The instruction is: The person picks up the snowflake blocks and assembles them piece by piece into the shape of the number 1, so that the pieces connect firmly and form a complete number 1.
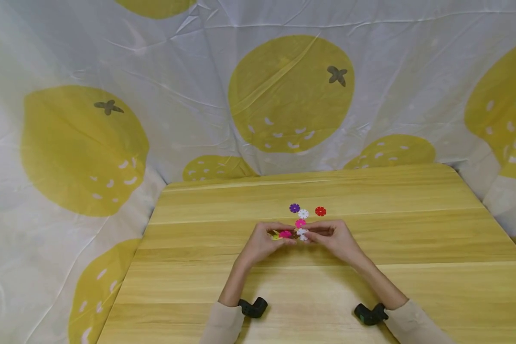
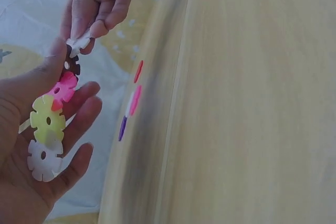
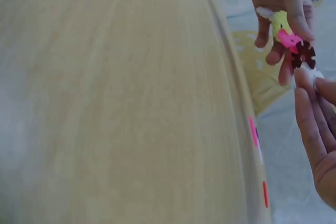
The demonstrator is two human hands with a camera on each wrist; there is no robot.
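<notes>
My left hand (image 1: 262,242) holds a chain of notched plastic snowflake discs, its thumb near the brown disc. In the left wrist view the chain runs from a white disc (image 2: 44,161) through a yellow disc (image 2: 48,119) and a pink disc (image 2: 63,88) to the brown disc (image 2: 72,67). Between thumb and fingertips, my right hand (image 1: 336,237) pinches another white disc (image 2: 80,42) right at the brown disc's edge. Fingertips partly hide where these two meet. Both hands are close together over the table.
Loose snowflake discs lie on the wooden table (image 1: 223,282) just beyond the hands: purple (image 1: 294,208), white (image 1: 303,214), pink (image 1: 300,223) and red (image 1: 320,211). A lemon-patterned cloth (image 1: 198,95) hangs behind the table's far edge. Black wrist devices (image 1: 254,308) sit at both sleeves.
</notes>
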